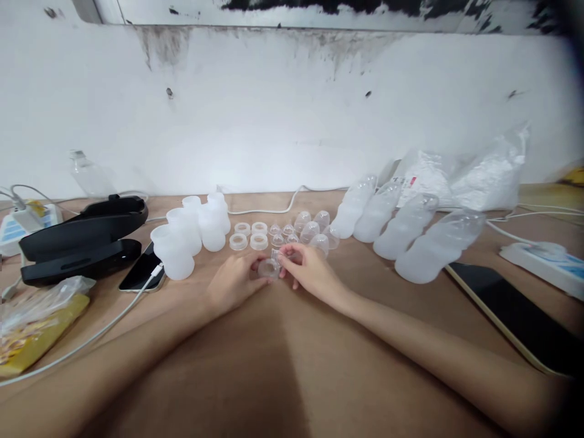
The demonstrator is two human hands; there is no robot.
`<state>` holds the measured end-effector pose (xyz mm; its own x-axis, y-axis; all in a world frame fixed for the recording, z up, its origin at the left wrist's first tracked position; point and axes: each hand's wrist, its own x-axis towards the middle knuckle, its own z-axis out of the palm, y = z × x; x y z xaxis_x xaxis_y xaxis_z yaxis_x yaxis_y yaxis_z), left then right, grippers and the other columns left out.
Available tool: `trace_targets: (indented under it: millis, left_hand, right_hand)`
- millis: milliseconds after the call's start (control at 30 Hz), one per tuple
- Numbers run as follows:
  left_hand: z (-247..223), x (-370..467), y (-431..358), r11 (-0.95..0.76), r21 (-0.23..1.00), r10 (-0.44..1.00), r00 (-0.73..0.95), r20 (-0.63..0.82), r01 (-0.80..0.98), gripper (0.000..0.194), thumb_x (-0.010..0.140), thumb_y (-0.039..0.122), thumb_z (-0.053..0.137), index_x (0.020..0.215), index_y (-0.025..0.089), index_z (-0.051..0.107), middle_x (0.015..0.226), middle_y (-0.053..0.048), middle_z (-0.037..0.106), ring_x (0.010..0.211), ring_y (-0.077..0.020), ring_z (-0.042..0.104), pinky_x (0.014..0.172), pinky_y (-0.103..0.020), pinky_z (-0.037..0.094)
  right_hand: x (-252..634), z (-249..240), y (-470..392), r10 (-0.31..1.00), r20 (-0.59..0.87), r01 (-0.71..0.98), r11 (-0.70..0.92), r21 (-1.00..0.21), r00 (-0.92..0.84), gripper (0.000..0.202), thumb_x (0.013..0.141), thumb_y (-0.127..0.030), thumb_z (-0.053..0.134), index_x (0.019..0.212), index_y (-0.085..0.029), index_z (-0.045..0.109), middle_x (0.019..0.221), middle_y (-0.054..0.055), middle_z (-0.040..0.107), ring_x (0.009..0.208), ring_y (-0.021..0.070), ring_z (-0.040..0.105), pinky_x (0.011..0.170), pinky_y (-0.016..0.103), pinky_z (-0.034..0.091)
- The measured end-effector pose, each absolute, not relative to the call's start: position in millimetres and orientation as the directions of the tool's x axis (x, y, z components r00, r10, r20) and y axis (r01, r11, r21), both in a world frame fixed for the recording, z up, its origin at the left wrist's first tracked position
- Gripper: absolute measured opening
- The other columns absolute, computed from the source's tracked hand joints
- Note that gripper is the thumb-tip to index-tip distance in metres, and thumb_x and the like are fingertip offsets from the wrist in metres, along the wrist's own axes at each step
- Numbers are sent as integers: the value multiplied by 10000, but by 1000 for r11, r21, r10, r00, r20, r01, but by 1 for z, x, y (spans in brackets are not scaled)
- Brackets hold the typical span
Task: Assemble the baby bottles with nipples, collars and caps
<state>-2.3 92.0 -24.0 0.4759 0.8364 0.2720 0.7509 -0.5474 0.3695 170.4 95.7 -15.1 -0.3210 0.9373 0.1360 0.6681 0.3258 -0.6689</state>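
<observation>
My left hand (235, 280) grips a translucent bottle collar ring (268, 268) between thumb and fingers over the table. Pinched in my right hand (308, 267) is a clear bottle nipple (276, 255), held against the ring; whether it sits inside the ring I cannot tell. Just beyond my hands lie several loose collar rings (259, 241) in rows. Beside them stand several clear nipples (288, 229), partly hidden by my right fingers. Clear dome caps (309, 232) are grouped to the right of the nipples.
Open white bottles (173, 252) stand at left, capped bottles (422, 249) at right. A phone (143, 271) with a cable, a black headset-like object (82, 237) and a snack bag (43, 322) lie left. Another phone (511, 316), a power strip (547, 261) and plastic bags (488, 170) are right.
</observation>
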Motion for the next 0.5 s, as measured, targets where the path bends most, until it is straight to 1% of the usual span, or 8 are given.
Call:
trace_targets:
  millis: [100,167,200,267,333,400,500]
  left_hand:
    - [-28,-4,94,-505,320,854,412,317,802,301,821,338,485,1065,162,478,925,-73,610,858,-238,579,694,-347,468]
    - [-29,-4,95,-491,285,855,393,339,823,277,831,317,468,1057,156,470,957,-92,597,892,-255,568,715,-372,465]
    - [-30,-5,96,-488,269,853,390,346,830,258,835,307,462,1046,159,475,958,-93,593,896,-257,566,715,-374,467]
    - [-30,-5,98,-493,241,846,396,357,836,213,838,289,456,1008,168,497,956,-87,588,907,-253,561,718,-367,472]
    - [-30,-5,99,-507,216,835,413,362,835,164,837,272,457,953,176,523,974,-78,583,940,-247,551,745,-359,476]
    - [-32,-5,99,-516,197,826,424,370,834,139,833,256,461,923,179,534,1004,-73,577,978,-241,539,779,-356,476]
    - [-34,-5,100,-514,178,820,420,388,839,143,827,252,467,937,182,524,1067,-78,549,998,-236,533,779,-356,488]
  right_hand:
    - [170,-14,97,914,296,664,405,-629,-278,129,847,-253,385,871,-169,480,829,60,595,658,138,596,531,244,482]
    - [173,-14,100,869,410,701,475,-531,-278,124,851,-239,389,873,-165,485,888,72,572,759,159,591,638,276,489]
    - [174,-13,102,854,427,741,488,-460,-297,132,854,-229,382,884,-156,488,907,80,562,777,165,585,676,293,483]
    - [177,-14,108,848,387,819,487,-303,-361,148,849,-206,383,888,-133,506,929,103,546,772,182,577,694,320,472]
    - [179,-16,113,857,313,854,481,-197,-410,155,831,-180,399,883,-113,529,941,125,537,769,203,572,683,338,465]
    - [178,-18,118,859,280,858,484,-174,-428,166,811,-158,420,913,-103,539,955,138,536,790,221,571,690,352,458]
    - [176,-22,121,862,289,860,476,-182,-416,263,795,-133,433,1047,-102,500,1002,144,535,840,232,566,708,351,451]
